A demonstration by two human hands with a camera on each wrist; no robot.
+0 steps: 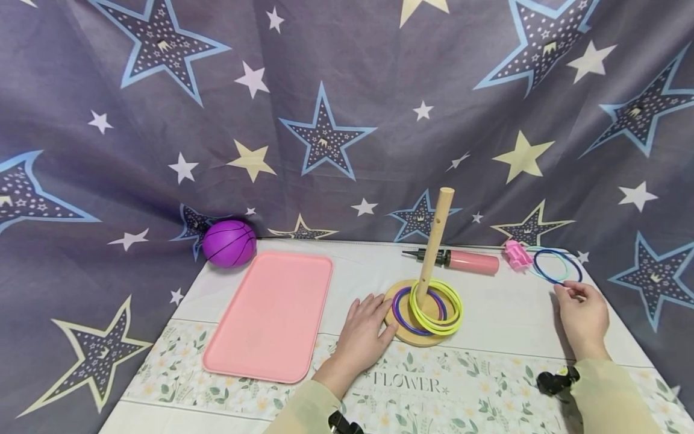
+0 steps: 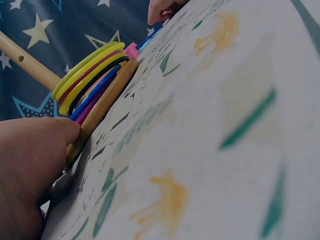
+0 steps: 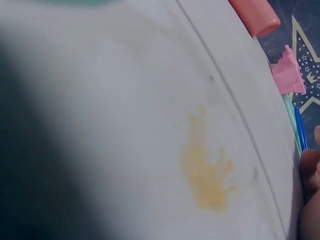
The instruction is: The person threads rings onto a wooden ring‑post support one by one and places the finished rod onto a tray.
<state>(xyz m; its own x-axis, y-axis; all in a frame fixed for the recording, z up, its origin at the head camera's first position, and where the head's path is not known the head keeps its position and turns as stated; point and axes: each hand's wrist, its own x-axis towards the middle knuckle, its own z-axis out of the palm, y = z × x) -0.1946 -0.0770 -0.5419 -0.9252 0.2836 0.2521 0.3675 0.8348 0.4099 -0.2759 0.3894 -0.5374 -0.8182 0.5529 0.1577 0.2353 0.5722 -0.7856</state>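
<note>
A wooden ring-toss stand (image 1: 435, 241) rises from a round wooden base (image 1: 403, 334). Yellow rings (image 1: 457, 310) lie tilted round its peg, over blue and purple rings (image 1: 397, 310). My left hand (image 1: 364, 334) rests at the base's left edge, fingers extended; in the left wrist view the thumb (image 2: 67, 131) touches near the rings. On the far right, my right hand (image 1: 584, 316) pinches the near edge of a dark blue ring (image 1: 580, 271) between thumb and fingers. A light teal ring (image 1: 534, 274) overlaps the blue one. In the right wrist view only part of the right hand (image 3: 311, 172) shows.
Behind the stand lies a pink hand pump (image 1: 473, 262) with a black nozzle. A small pink plastic piece (image 1: 517, 255) sits beside the rings at the right. To the left are a pink tray (image 1: 218, 361) and a purple ball (image 1: 229, 243). A star-patterned curtain (image 1: 374, 66) hangs behind.
</note>
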